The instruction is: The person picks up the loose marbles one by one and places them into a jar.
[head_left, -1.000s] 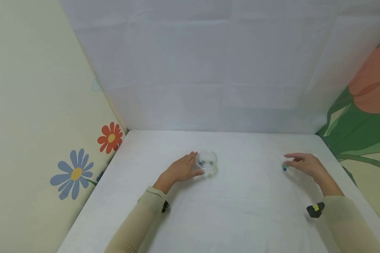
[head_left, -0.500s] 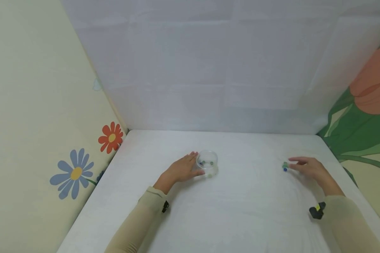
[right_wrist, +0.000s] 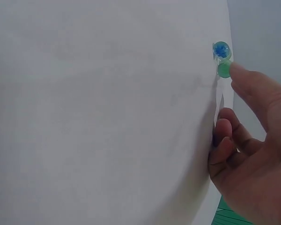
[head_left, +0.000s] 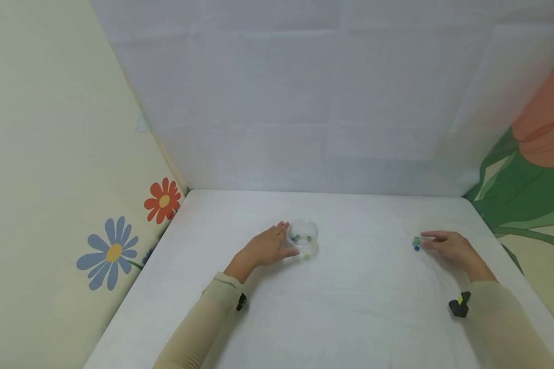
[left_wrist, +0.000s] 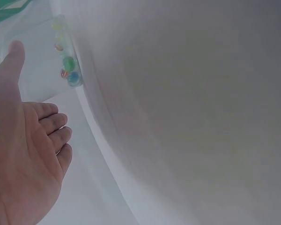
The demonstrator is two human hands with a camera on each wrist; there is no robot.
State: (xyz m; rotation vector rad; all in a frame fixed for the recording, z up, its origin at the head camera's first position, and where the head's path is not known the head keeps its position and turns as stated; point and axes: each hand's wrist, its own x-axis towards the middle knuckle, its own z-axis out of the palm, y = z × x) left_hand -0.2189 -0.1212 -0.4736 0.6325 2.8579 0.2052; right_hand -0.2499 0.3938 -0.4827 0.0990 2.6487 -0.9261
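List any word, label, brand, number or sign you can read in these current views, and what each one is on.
None readable in any view.
Clear container: no lettering visible.
Blue marble and green marble: no lettering visible.
Black wrist device with a yellow patch: too small to tell whether anything is printed there.

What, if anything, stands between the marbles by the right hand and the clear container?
Nothing visible: in the head view, only white tabletop lies between the marbles and the container. The left hand is at its opposite side, off that line.
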